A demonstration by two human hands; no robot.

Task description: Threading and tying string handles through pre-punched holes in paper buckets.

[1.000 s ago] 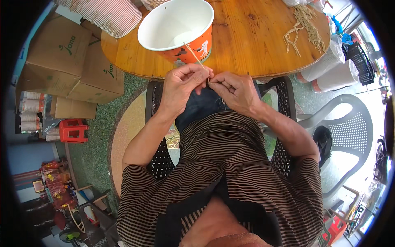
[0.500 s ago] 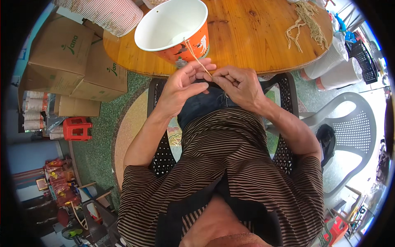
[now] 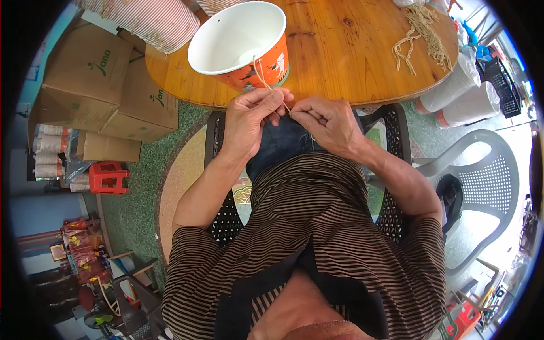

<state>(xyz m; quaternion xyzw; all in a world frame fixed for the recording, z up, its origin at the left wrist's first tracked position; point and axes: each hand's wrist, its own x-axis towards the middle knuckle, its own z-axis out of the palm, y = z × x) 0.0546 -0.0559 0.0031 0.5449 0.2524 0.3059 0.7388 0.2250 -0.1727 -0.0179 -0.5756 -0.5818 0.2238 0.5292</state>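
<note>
A paper bucket [image 3: 277, 59], white inside and orange with dark printed shapes outside, stands near the table's front edge. From its near rim a tan string [image 3: 259, 75] runs down to my hands, just off the table edge. My left hand [image 3: 249, 116] pinches the string between thumb and fingers. Close to its right, my right hand [image 3: 327, 120] pinches the string lower down, fingertips together. The string's far end is hidden by my fingers. A small hole shows in the bucket's far wall.
On the wooden table [image 3: 340, 51], nested paper buckets [image 3: 153, 22] lie at the far left and a bundle of tan strings [image 3: 422, 31] at the right. Cardboard boxes [image 3: 85, 73] and a red stool [image 3: 107, 178] stand left; a grey plastic chair [image 3: 487, 175] stands right.
My left thumb and fingers have closed on the string, where the hand was more open before. The right hand keeps its pinch, slightly lower. The bucket shows a small shift in view.
</note>
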